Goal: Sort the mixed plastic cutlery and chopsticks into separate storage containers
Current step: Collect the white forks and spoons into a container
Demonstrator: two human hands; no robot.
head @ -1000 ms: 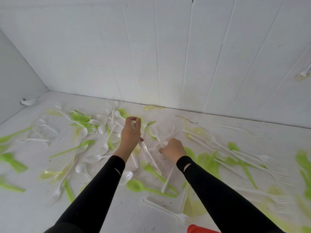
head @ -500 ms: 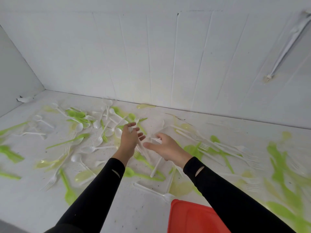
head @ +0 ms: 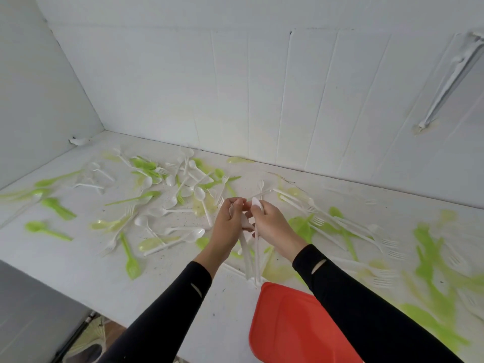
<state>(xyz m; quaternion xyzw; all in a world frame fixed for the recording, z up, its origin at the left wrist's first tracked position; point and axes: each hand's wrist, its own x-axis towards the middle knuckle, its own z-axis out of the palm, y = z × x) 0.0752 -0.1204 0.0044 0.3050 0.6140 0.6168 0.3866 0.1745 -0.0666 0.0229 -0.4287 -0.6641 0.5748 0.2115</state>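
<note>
White and green plastic spoons and forks lie scattered over the white table [head: 78, 258]. My left hand [head: 227, 224] and my right hand [head: 272, 224] meet above the middle of the table. Both grip a small bunch of white plastic utensils [head: 250, 255], whose handles hang down between my wrists. A white spoon bowl [head: 257, 204] shows at my right fingertips. A red container [head: 285, 326] sits at the near edge under my right forearm. White forks [head: 337, 224] and green pieces [head: 429, 247] cover the right side, blurred.
A white panelled wall [head: 262, 100] rises behind the table and a side wall [head: 39, 100] closes the left. The table's near left edge drops to a floor with a stand [head: 78, 334]. A green spoon [head: 131, 258] lies near that edge.
My hands have come together and lifted a bunch of white utensils off the table. The view has tilted down, so more of the red container shows.
</note>
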